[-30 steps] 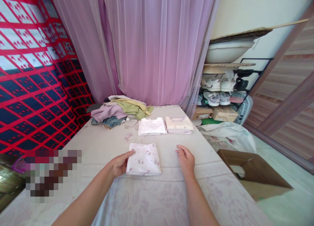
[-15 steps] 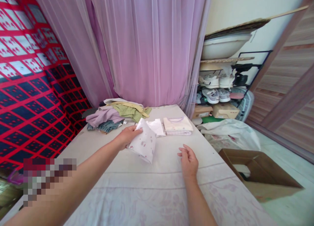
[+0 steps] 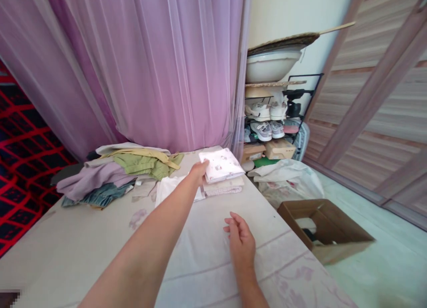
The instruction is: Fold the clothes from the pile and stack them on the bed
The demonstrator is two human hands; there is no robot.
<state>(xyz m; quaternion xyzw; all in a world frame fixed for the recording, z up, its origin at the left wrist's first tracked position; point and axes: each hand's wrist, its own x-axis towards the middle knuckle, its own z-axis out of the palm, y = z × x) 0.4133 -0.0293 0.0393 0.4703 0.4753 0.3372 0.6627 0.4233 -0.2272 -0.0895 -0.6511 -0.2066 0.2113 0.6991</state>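
Observation:
My left hand [image 3: 201, 169] grips the near left corner of a folded white garment [image 3: 224, 164] with small printed figures. That garment rests on top of a folded cream garment [image 3: 227, 186] near the far right corner of the bed-like surface. Just left of this stack lies a white folded cloth [image 3: 170, 188], partly hidden behind my left forearm. My right hand [image 3: 240, 234] hovers over or rests on the pale sheet nearer to me, fingers apart and holding nothing; whether it touches the sheet I cannot tell.
A loose heap of clothes [image 3: 110, 170] in lilac, green and denim lies at the far left. Off the right edge stands an open cardboard box [image 3: 333, 223] beside a plastic bag [image 3: 293, 179]. Behind them is a shoe rack [image 3: 267, 116]; a purple curtain [image 3: 160, 67] hangs at the back.
My left hand has carried the printed garment forward and right onto the folded cream garment. The view has turned to the right. My right hand keeps much the same pose.

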